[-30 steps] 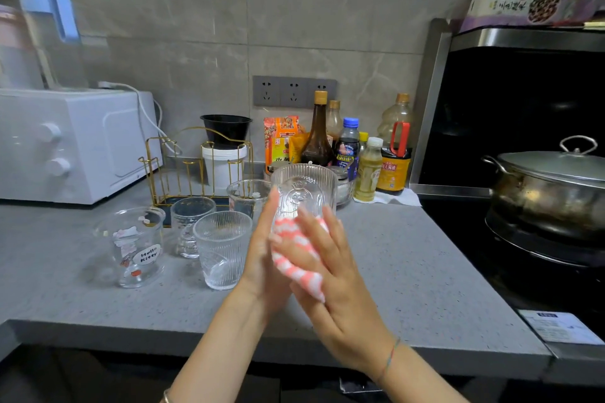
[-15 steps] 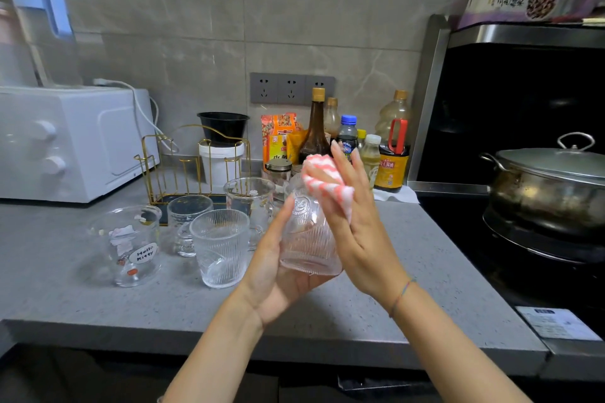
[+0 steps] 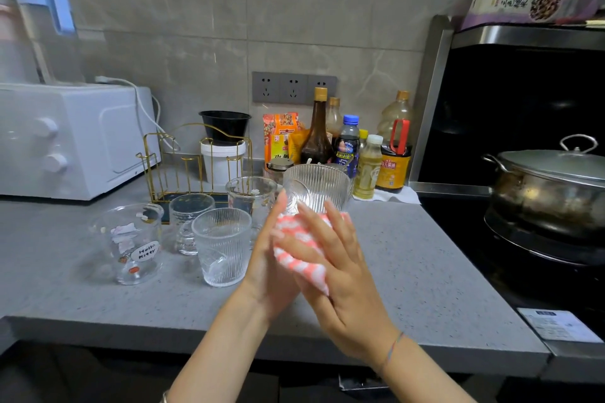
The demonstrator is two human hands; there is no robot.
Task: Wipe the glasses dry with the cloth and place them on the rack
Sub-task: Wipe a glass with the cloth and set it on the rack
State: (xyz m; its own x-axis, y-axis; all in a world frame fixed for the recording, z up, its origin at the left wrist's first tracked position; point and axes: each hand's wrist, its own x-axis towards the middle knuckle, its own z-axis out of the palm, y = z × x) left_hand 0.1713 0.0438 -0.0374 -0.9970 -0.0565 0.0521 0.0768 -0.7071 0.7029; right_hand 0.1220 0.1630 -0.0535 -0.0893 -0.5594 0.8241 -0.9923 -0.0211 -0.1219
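Above the counter's front, my left hand (image 3: 270,258) holds a ribbed glass (image 3: 319,186) by its lower part, tilted with its mouth pointing away from me. My right hand (image 3: 343,278) holds a pink-and-white striped cloth (image 3: 296,247) against the glass's base and side, with its fingers spread over the cloth. The gold wire rack (image 3: 196,160) stands behind, with no glasses on it. In front of it stand a second ribbed glass (image 3: 222,245), a Hello Kitty glass (image 3: 134,242), a small glass (image 3: 190,222) and another clear glass (image 3: 250,196).
A white microwave (image 3: 72,141) sits at the left. Sauce bottles (image 3: 347,147) and a white tub (image 3: 222,160) line the wall. At the right is a black stove with a steel pot (image 3: 550,190). The grey counter's front edge (image 3: 294,340) runs below my hands.
The cloth and my right hand moved from the glass's rim down to its base. The glass tipped from lying sideways to mouth pointing away.
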